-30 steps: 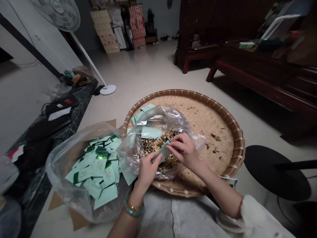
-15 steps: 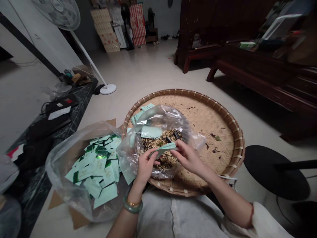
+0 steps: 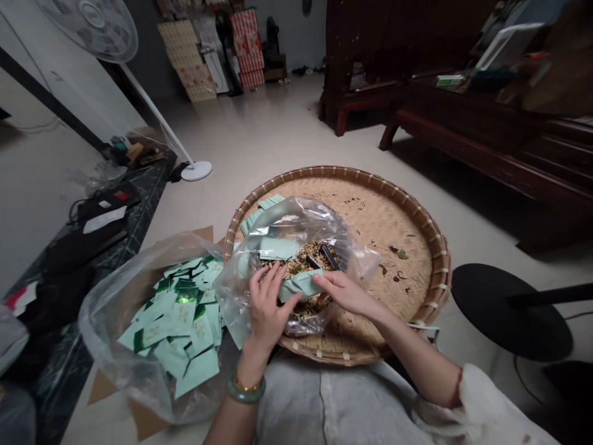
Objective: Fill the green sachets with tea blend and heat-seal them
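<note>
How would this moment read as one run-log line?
right hand: pinching mint-green sachet; left hand: at sachet's other end; below: dried mix in clear plastic bag; support: woven bamboo tray

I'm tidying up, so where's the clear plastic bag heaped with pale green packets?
In the head view, that bag sits lower left, beside the round brown woven tray.

Left of the round, woven-bamboo tray (image 3: pixel 377 210), flat, pale-green packets (image 3: pixel 199 334) lie in a wide, translucent plastic bag (image 3: pixel 104 334); a clear, crumpled plastic bag (image 3: pixel 319 219) lies mostly on the tray's left half.
</note>
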